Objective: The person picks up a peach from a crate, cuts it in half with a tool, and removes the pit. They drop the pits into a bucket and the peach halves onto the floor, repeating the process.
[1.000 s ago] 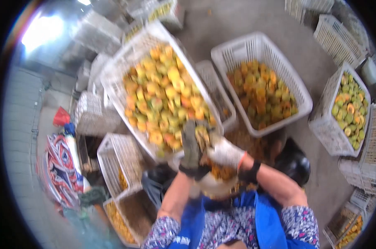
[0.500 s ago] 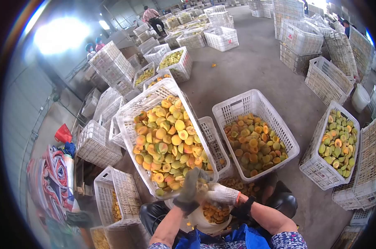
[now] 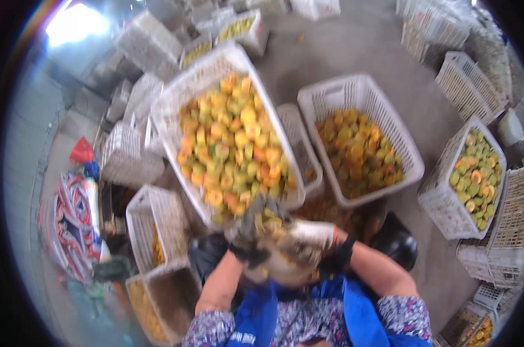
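Observation:
My left hand point(image 3: 255, 222), in a dark grey-green glove, is just past the near edge of a tilted white crate point(image 3: 181, 176) full of halved yellow-orange fruit point(image 3: 233, 144). My right hand point(image 3: 311, 236), in a whitish glove, is close beside it. Both are curled around something pale and yellowish between them, too blurred to name. Below the hands is a pale round container point(image 3: 282, 269), partly hidden by them. To the right stands a second white crate point(image 3: 405, 139) holding halved fruit point(image 3: 360, 150).
At the far right stands a crate of greener fruit point(image 3: 476, 179), with stacked crates point(image 3: 499, 248) beside it. Lower left are an open crate point(image 3: 172, 222) and striped sacking point(image 3: 74, 225). More crates point(image 3: 149, 43) stand at the back. Black boots or trousers flank the container.
The view has tilted down, so the crates sit higher in the picture. My gloved hands remain together beside the tilted crate, now over the round container, with fingers more curled.

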